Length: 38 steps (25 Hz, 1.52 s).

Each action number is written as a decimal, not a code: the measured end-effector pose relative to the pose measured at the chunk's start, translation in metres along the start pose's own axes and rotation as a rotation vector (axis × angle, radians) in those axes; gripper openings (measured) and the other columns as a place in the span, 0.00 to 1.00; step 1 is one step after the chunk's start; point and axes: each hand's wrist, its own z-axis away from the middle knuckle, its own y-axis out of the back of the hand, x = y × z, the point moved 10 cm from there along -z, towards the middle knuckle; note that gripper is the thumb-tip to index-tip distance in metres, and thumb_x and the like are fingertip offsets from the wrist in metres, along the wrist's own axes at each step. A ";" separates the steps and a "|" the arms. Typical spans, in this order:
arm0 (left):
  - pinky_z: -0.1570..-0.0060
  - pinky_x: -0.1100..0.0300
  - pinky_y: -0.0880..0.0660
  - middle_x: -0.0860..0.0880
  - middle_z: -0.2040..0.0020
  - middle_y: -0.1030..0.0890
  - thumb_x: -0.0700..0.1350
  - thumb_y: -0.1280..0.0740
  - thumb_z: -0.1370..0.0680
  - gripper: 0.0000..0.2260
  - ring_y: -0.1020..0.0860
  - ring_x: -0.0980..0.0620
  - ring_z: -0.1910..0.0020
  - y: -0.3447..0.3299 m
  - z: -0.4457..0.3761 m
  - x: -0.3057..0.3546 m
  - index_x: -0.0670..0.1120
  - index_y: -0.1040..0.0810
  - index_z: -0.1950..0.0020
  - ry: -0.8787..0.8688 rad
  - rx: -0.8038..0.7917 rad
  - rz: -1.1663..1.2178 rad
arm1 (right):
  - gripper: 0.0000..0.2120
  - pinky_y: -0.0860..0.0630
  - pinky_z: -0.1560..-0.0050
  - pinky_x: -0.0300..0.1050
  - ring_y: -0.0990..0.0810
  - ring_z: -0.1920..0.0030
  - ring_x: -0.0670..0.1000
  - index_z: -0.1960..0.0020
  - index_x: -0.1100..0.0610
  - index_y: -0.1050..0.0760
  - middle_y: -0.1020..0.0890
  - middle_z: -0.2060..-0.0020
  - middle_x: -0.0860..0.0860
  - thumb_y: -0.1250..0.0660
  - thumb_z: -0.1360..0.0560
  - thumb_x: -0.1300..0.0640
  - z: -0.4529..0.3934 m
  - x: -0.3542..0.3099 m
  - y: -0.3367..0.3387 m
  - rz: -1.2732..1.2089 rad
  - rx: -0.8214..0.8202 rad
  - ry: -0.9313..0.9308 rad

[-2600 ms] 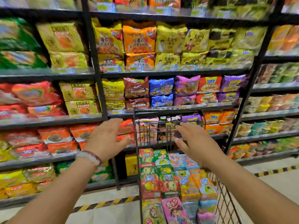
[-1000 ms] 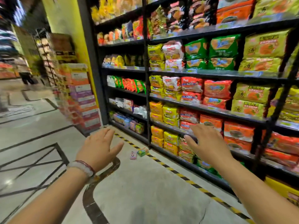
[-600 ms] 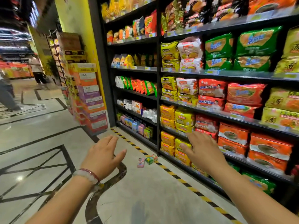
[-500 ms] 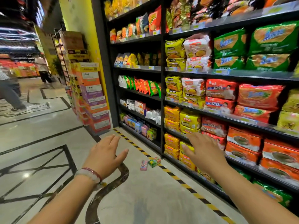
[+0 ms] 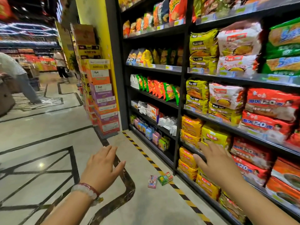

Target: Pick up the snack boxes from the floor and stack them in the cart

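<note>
Two things take up most of the view: the pale stone floor [image 5: 154, 207] with dark inlaid lines, and the tall black shelves [image 5: 182, 101] that run along its right edge, packed with noodle packs and bags of crisps. A yellow pillar [image 5: 95, 21] stands at the far end of the shelves, with a stack of cartons [image 5: 102, 95] in orange, purple and yellow against it. Along the foot of the shelves a strip of yellow and black tape [image 5: 155, 164] marks the floor.

Both hands are held out in the air, palms down, fingers spread and relaxed, grasping nothing. The left hand [image 5: 103, 166] hovers over the open floor, with a pale bead bracelet [image 5: 86, 190] and a red cord on its wrist. The right hand [image 5: 214, 163] reaches forward in front of the lower shelves; whether it touches the packs there cannot be told.

The snack boxes lie on the floor ahead, between the hands and well apart from both. The pink box [image 5: 152, 181] lies just left of the tape, and the green box [image 5: 165, 178] lies just beside it on the tape, near the foot of the shelves.

Far off, by the left edge of the floor, a person [image 5: 19, 78] in a striped top is bent forward.
</note>
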 end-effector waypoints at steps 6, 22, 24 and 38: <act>0.31 0.51 0.40 0.49 0.26 0.36 0.63 0.48 0.22 0.29 0.37 0.49 0.28 -0.056 -0.120 -0.040 0.50 0.42 0.25 -0.002 -0.019 0.003 | 0.27 0.46 0.28 0.50 0.45 0.26 0.52 0.24 0.48 0.47 0.43 0.25 0.49 0.53 0.20 0.40 -0.106 -0.013 -0.048 0.014 -0.007 -0.052; 0.37 0.47 0.35 0.45 0.31 0.31 0.65 0.59 0.31 0.39 0.32 0.44 0.32 -0.187 -0.371 -0.044 0.45 0.36 0.28 -0.116 -0.072 0.034 | 0.26 0.42 0.30 0.49 0.40 0.28 0.53 0.25 0.50 0.44 0.37 0.27 0.50 0.48 0.20 0.42 -0.337 -0.015 -0.179 -0.007 -0.066 -0.133; 0.36 0.47 0.35 0.45 0.31 0.30 0.65 0.58 0.30 0.38 0.32 0.44 0.32 -0.217 -0.400 -0.040 0.44 0.36 0.28 -0.096 -0.098 0.034 | 0.27 0.42 0.31 0.50 0.39 0.29 0.54 0.25 0.51 0.42 0.36 0.28 0.52 0.47 0.21 0.43 -0.375 -0.003 -0.205 -0.025 -0.066 -0.125; 0.43 0.42 0.28 0.38 0.39 0.23 0.61 0.48 0.25 0.32 0.24 0.38 0.41 -0.567 -0.505 -0.047 0.38 0.30 0.32 -0.001 -0.225 0.184 | 0.22 0.23 0.50 0.57 0.21 0.45 0.62 0.38 0.58 0.23 0.21 0.43 0.59 0.36 0.27 0.45 -0.510 0.046 -0.546 -0.012 -0.092 0.035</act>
